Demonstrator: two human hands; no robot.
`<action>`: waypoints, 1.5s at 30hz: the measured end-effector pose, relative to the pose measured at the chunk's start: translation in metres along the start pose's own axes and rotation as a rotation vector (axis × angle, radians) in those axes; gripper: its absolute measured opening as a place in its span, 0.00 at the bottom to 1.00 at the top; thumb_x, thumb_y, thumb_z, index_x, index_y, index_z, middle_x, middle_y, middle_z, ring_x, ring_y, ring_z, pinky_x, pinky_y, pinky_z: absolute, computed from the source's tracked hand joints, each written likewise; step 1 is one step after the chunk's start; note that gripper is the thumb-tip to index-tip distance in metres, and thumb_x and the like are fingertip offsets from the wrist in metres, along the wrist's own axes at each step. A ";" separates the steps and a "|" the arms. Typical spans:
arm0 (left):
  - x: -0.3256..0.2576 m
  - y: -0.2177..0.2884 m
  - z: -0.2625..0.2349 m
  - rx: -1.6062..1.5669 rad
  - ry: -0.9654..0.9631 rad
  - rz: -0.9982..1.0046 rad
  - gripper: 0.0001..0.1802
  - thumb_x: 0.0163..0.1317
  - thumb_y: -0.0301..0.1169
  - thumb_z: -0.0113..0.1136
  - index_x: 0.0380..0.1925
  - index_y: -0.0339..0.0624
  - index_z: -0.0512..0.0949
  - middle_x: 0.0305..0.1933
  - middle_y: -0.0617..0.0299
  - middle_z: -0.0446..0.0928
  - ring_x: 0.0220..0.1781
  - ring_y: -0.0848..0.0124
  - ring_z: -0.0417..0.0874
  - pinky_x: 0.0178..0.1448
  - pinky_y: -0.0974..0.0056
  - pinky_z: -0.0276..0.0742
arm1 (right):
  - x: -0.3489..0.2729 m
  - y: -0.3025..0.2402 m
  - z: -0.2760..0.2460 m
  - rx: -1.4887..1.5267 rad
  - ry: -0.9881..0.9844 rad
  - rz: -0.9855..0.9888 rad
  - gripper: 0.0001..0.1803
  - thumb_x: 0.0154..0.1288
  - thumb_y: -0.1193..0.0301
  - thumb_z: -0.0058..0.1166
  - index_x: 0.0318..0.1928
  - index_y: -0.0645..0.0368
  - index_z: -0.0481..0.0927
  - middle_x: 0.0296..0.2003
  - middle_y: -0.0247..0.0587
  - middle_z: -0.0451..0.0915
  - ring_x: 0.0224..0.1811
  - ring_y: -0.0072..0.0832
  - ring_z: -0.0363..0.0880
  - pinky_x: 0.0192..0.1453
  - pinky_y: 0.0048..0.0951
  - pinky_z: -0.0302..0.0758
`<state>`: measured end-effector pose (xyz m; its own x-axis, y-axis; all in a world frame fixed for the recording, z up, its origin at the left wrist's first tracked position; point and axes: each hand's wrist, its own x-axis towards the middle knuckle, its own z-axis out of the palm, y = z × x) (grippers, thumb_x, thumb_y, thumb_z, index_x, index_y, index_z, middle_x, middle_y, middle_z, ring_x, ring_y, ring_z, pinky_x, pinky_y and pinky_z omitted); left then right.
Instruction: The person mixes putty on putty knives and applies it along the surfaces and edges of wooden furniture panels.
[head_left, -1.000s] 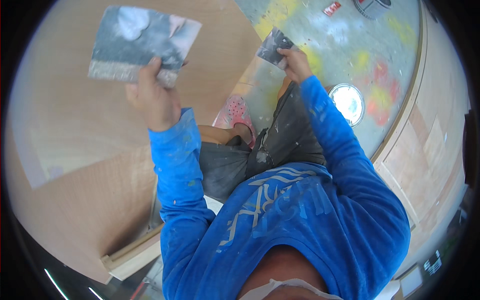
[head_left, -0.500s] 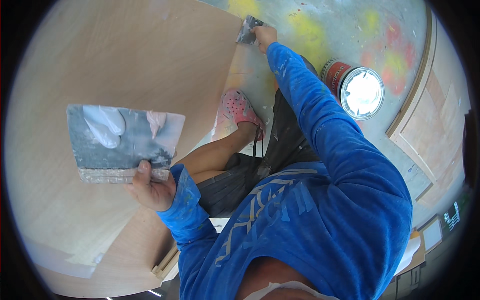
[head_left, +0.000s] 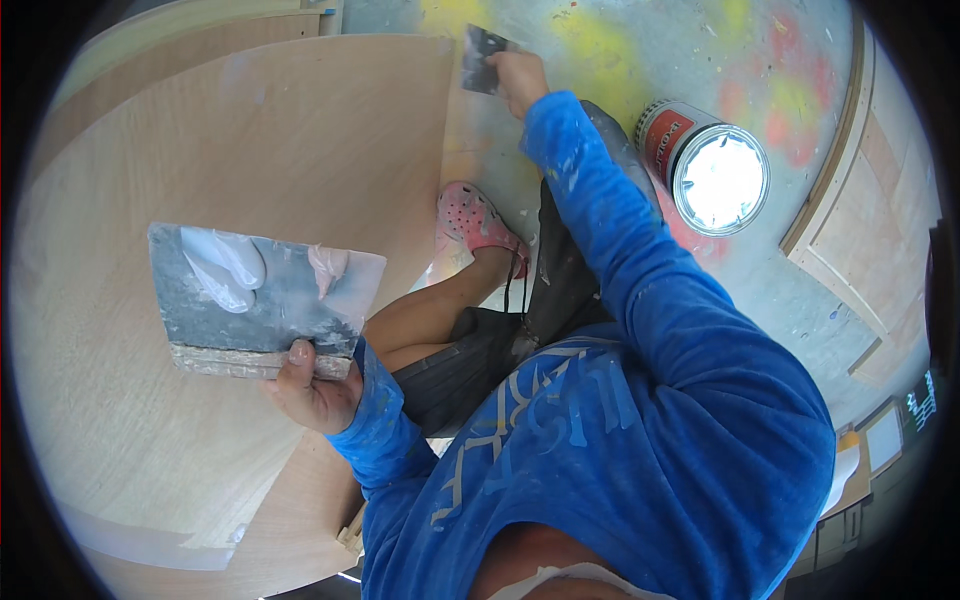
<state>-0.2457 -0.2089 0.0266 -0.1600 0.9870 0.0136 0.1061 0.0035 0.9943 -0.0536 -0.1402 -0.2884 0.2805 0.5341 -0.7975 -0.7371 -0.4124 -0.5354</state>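
My left hand (head_left: 318, 392) is closed on the ridged edge of a wide, flat grey putty board (head_left: 265, 305), thumb on top. White putty (head_left: 222, 268) and a smaller pinkish dab (head_left: 328, 266) lie on its face. Stretched out ahead, my right hand (head_left: 522, 80) grips a small dark putty knife (head_left: 484, 60) with a flat, smeared blade. That blade is just off the right edge of a large tan plywood panel (head_left: 300, 160); whether it touches the panel, I cannot tell.
On the paint-stained floor (head_left: 600, 50), right of my right arm, stands an open metal can (head_left: 720, 182). My foot in a pink clog (head_left: 470, 215) is beside the plywood's edge. At the far right another framed wooden panel (head_left: 870, 210) leans or lies.
My right hand with the putty knife has shifted slightly left. The putty board has moved a little right and down. More of the plywood's far edge shows now.
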 end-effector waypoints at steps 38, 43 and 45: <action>-0.007 -0.012 -0.007 -0.282 0.052 -0.192 0.30 0.45 0.22 0.52 0.53 0.29 0.63 0.50 0.50 0.71 0.50 0.61 0.75 0.54 0.59 0.70 | -0.035 -0.102 0.015 -0.096 -0.659 -0.275 0.19 0.47 0.82 0.56 0.44 0.70 0.76 0.34 0.41 0.79 0.36 0.27 0.77 0.39 0.27 0.73; -0.002 -0.006 0.003 -0.416 0.064 -0.152 0.26 0.51 0.26 0.50 0.52 0.30 0.62 0.46 0.48 0.72 0.41 0.58 0.79 0.32 0.56 0.81 | -0.156 -0.093 0.020 0.245 -0.723 -0.448 0.21 0.50 0.84 0.56 0.48 0.71 0.73 0.37 0.40 0.79 0.37 0.24 0.77 0.41 0.25 0.73; -0.004 -0.002 0.006 -0.461 0.020 -0.114 0.24 0.52 0.26 0.49 0.52 0.31 0.62 0.45 0.50 0.73 0.41 0.59 0.79 0.31 0.57 0.80 | -0.180 -0.103 0.026 0.070 -0.641 -0.587 0.22 0.52 0.82 0.57 0.50 0.70 0.72 0.38 0.40 0.79 0.39 0.22 0.76 0.44 0.22 0.72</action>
<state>-0.2389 -0.2115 0.0240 -0.1648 0.9812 -0.1006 -0.3588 0.0353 0.9327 -0.0444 -0.1745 -0.0821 0.2423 0.9672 -0.0766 -0.6236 0.0949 -0.7759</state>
